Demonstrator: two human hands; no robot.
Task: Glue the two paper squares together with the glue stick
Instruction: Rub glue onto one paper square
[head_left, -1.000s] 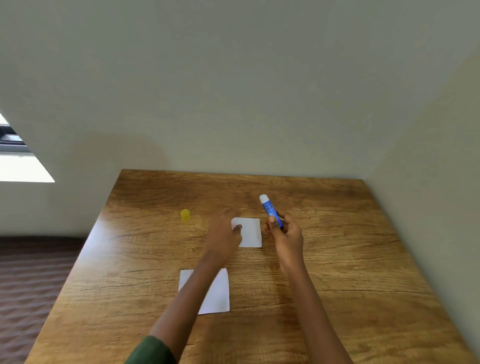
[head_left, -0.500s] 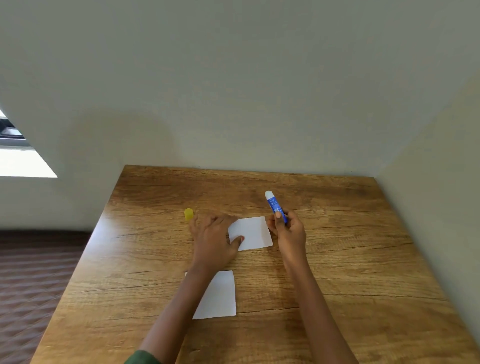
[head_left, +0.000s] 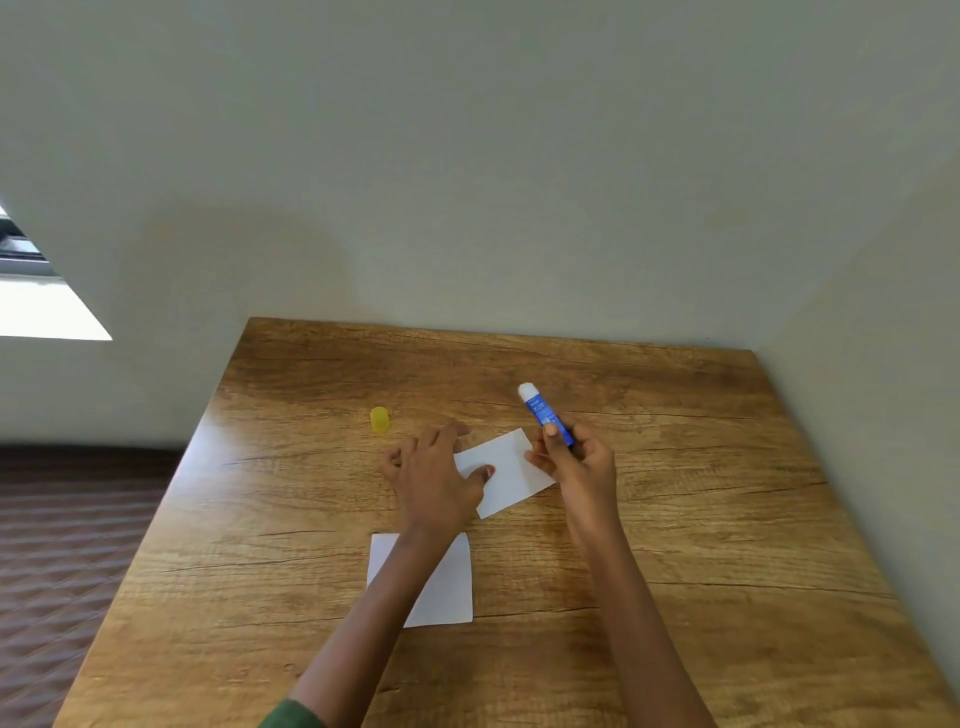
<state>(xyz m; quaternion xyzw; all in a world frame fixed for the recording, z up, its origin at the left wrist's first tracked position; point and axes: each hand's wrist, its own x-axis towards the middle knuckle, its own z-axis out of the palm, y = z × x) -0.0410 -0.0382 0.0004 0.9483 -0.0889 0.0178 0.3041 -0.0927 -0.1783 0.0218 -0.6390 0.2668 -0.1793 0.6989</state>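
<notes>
A white paper square (head_left: 511, 470) lies tilted on the wooden table (head_left: 701, 519). My left hand (head_left: 434, 480) rests on its left part, thumb pressing on the sheet. My right hand (head_left: 576, 462) grips a blue glue stick (head_left: 543, 410) with its white tip uncapped and pointing up and away, just right of that square. A second white paper square (head_left: 447, 587) lies nearer to me, partly hidden under my left forearm. The yellow cap (head_left: 380, 419) stands on the table to the left of my left hand.
The table sits in a corner, with walls behind it and on its right. Its left edge drops to a dark patterned floor (head_left: 62, 545).
The far paper square has turned counterclockwise under my left hand. My left hand has spread flatter onto it. The glue stick stays held in my right hand beside it.
</notes>
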